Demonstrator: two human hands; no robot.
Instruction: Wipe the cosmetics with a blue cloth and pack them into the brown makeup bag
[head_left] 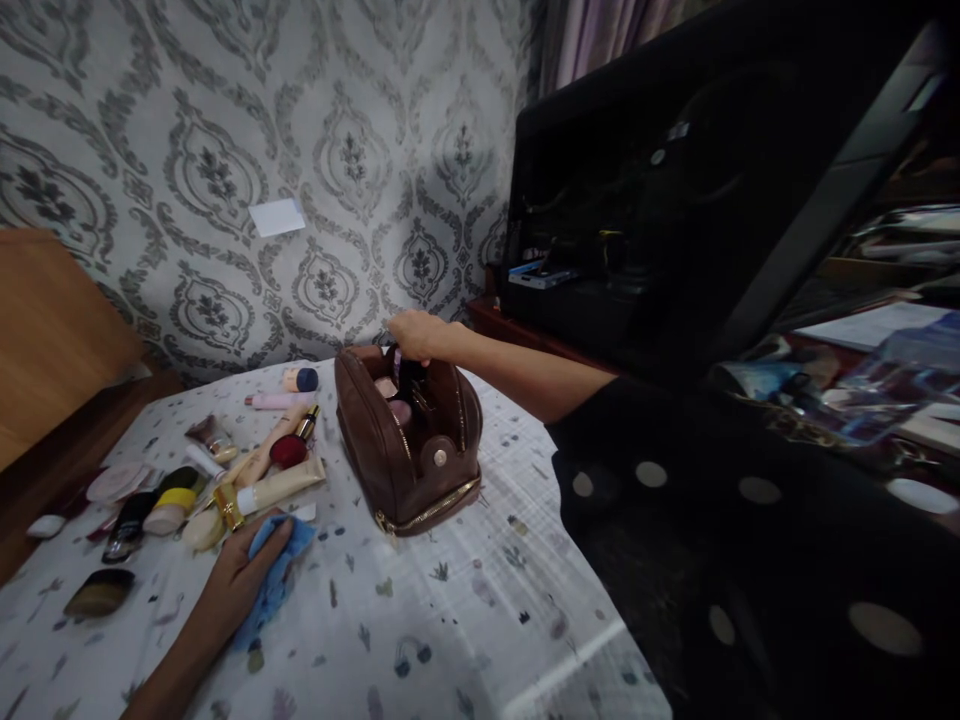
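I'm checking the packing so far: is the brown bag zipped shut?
No, the brown bag gapes open at the top, with the right hand at its opening and small items visible inside.

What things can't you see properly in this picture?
1. Head view: the fingertips of the right hand dip into the brown cosmetic bag. Its rim hides them, so the grip cannot be told.
2. Head view: the bag's inside is mostly too dark to make out.
3. Head view: the blue cloth lies partly under the left hand.
4. Head view: labels on the cosmetic tubes are too small to read.
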